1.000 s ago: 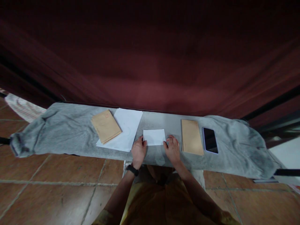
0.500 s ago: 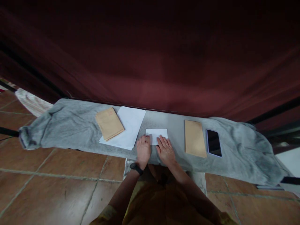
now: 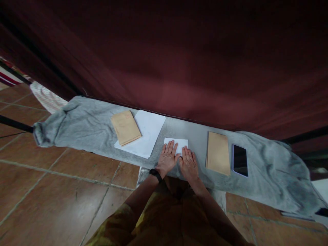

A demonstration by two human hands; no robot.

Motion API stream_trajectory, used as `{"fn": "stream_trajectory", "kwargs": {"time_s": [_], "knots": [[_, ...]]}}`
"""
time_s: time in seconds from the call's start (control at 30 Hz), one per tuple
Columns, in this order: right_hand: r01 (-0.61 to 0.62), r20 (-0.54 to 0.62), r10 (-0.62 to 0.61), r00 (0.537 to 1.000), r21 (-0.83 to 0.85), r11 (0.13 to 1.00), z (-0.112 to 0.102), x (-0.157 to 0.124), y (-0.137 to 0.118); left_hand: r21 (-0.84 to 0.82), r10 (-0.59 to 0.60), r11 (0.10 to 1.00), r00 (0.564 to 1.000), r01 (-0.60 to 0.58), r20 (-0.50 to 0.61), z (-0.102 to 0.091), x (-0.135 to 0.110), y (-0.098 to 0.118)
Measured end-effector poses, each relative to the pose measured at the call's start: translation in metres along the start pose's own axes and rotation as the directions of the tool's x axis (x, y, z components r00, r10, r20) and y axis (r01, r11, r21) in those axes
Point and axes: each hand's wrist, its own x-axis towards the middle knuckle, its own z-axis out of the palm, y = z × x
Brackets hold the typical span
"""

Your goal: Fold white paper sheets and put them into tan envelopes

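Note:
A small folded sheet of white paper [image 3: 176, 140] lies on the grey cloth in front of me. My left hand [image 3: 168, 158] rests flat on its left part, fingers stretched out and a dark band on the wrist. Flat on the right part of the paper is my right hand [image 3: 189, 164], its fingers straight. Both hands cover the paper's near edge. To the left, larger white sheets [image 3: 150, 131] lie partly under a stack of brown envelopes [image 3: 126, 127]. Right of my hands lies another stack of brown envelopes [image 3: 218, 153].
A phone [image 3: 240, 160] with a dark screen and pale purple edge lies right of the envelopes. Grey cloth [image 3: 84, 128] covers the narrow bench, bunched at both ends. A dark red curtain [image 3: 164, 75] hangs behind it. Below is a tiled floor [image 3: 56, 194].
My left hand has gone from curled fingers at the paper's near left edge to lying flat across it. The right hand stays flat on the paper. The whole view has tilted slightly.

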Motion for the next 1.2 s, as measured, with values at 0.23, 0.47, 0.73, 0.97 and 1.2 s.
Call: {"fn": "stream_trajectory", "kwargs": {"time_s": [0.23, 0.47, 0.73, 0.97, 1.2], "knots": [[-0.025, 0.001, 0.025, 1.000, -0.003, 1.000, -0.003, -0.007, 0.007, 0.014, -0.023, 1.000, 1.000, 0.023, 0.009, -0.001, -0.001, 0.002], [0.002, -0.006, -0.002, 1.000, 0.061, 0.998, -0.002, 0.013, 0.007, 0.039, 0.028, 0.999, 0.999, -0.029, 0.023, 0.002, 0.000, 0.002], [0.059, 0.035, -0.061, 0.997, 0.072, 0.996, 0.013, 0.038, -0.001, 0.036, 0.056, 0.998, 0.998, -0.058, 0.032, 0.010, 0.000, 0.002], [-0.006, 0.025, 0.006, 1.000, 0.018, 1.000, 0.014, 0.042, 0.009, -0.021, 0.050, 0.999, 0.998, -0.049, 0.031, 0.000, 0.003, -0.002], [-0.052, -0.002, 0.053, 0.999, 0.013, 0.999, 0.015, 0.044, 0.010, -0.010, -0.033, 0.999, 0.998, 0.034, 0.046, 0.004, 0.023, -0.006]]}}
